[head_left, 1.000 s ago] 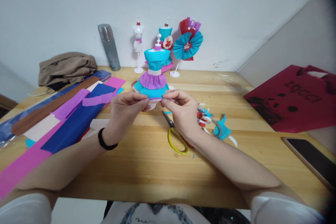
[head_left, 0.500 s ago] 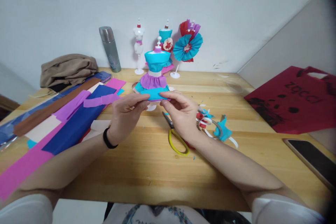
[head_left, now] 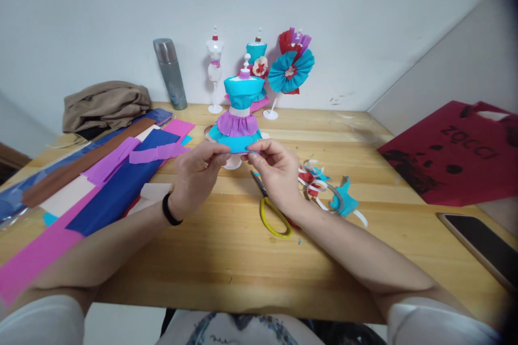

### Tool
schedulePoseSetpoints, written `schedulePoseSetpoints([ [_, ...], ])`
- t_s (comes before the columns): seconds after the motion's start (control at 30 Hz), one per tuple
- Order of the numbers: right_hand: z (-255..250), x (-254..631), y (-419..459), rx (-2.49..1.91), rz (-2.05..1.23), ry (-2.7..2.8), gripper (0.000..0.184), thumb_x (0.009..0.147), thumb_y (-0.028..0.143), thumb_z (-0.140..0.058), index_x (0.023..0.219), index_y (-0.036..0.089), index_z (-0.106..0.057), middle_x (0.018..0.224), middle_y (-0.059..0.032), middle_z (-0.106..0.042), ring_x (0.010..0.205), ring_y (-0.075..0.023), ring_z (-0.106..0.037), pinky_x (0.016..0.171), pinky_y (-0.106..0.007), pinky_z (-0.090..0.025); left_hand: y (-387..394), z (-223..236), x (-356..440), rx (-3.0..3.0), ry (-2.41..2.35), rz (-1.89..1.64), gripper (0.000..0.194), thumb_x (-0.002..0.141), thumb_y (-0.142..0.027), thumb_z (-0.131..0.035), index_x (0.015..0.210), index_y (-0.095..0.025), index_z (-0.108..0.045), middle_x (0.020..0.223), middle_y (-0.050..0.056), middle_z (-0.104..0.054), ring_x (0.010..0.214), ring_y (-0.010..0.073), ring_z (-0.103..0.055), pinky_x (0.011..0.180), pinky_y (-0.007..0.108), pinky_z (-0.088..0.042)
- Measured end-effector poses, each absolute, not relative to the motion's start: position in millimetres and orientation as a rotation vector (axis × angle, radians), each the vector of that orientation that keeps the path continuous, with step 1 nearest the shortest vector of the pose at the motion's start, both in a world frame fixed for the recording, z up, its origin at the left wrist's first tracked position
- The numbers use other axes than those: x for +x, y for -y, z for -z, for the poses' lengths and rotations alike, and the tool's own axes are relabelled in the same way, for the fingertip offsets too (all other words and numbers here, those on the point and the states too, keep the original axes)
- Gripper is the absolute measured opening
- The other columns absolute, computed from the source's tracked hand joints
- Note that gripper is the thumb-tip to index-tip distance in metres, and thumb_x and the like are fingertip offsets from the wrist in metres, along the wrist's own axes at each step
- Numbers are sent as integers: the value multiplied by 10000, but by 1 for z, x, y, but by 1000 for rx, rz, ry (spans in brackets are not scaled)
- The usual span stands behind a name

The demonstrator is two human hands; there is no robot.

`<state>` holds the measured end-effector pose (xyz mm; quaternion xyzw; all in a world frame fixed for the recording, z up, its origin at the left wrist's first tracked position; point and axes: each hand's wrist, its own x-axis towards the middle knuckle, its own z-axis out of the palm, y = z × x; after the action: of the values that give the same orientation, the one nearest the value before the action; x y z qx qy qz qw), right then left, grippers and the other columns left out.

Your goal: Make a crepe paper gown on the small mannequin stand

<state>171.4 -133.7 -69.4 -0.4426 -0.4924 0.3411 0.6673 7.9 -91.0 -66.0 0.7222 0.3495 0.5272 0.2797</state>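
Between both hands a small strip of blue crepe paper (head_left: 238, 144) is stretched level, a thin purple line along its lower edge. My left hand (head_left: 201, 172) pinches its left end between thumb and fingers. The right end is pinched the same way by my right hand (head_left: 275, 170). Just behind the strip stands a small mannequin (head_left: 243, 91) in a blue top, a pale waistband and a ruffled purple and blue skirt; the strip hides part of the skirt. Scissors (head_left: 275, 218) with yellow handles lie beneath my right hand, their blades partly covered.
Crepe paper sheets (head_left: 117, 194) spread over the left, near a brown cloth (head_left: 107, 105) and a flask (head_left: 170, 75). Along the wall stand a white mannequin (head_left: 215, 59) and others with paper flowers (head_left: 291, 71). Paper scraps (head_left: 343, 199), a red bag (head_left: 449, 156) and a phone (head_left: 477, 248) are rightward.
Both hands keep their pinch on the strip. Half a second ago more purple showed at its lower edge; now only a thin line does. The hands have drawn slightly closer together.
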Motion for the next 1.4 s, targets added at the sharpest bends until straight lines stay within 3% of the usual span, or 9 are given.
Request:
schedulePoseSetpoints([
  [0.23, 62, 170, 136, -970, -773, 1048, 81, 704, 235, -720, 776, 217, -687, 716, 14, -703, 658, -139, -653, 658, -297, -533, 97, 56, 14, 1652, -848, -1416, 69, 738, -238, -774, 762, -175, -758, 630, 7, -718, 562, 122, -663, 550, 204, -540],
  [0.53, 63, 170, 134, -951, -780, 976, 97, 673, 214, -726, 768, 217, -704, 645, 39, -666, 585, -114, -598, 594, -268, -480, 101, 44, 18, 1380, -799, -1330, 128, 635, -227, -854, 657, -165, -745, 565, 8, -700, 499, 115, -639, 513, 211, -550],
  [0.77, 64, 170, 137, -935, -718, 1045, 133, 722, 189, -709, 838, 235, -754, 745, 20, -703, 655, -120, -612, 638, -279, -494, 98, 50, 17, 1472, -736, -1409, 98, 671, -198, -836, 724, -172, -758, 562, -6, -695, 479, 111, -640, 479, 194, -542],
  [1.0, 69, 171, 135, -962, -577, 1192, 175, 787, 194, -668, 929, 243, -758, 868, -14, -688, 779, -150, -626, 708, -312, -511, 89, 64, 11, 1853, -703, -1561, 150, 774, -169, -771, 917, -211, -789, 800, 26, -763, 621, 117, -665, 580, 228, -544],
  [1.17, 76, 174, 132, -1005, -498, 1263, 142, 824, 192, -641, 913, 243, -739, 867, -20, -691, 810, -167, -629, 755, -334, -512, 86, 64, 9, 2141, -697, -1610, 49, 833, -195, -732, 870, -206, -762, 811, 27, -750, 738, 143, -680, 695, 260, -542],
  [1.4, 85, 178, 126, -1057, -481, 1303, 110, 840, 210, -624, 899, 236, -713, 851, -12, -690, 793, -163, -620, 763, -338, -505, 85, 64, 9, 2228, -801, -1587, 53, 855, -204, -691, 831, -197, -738, 773, 17, -727, 691, 129, -647, 660, 242, -512],
])
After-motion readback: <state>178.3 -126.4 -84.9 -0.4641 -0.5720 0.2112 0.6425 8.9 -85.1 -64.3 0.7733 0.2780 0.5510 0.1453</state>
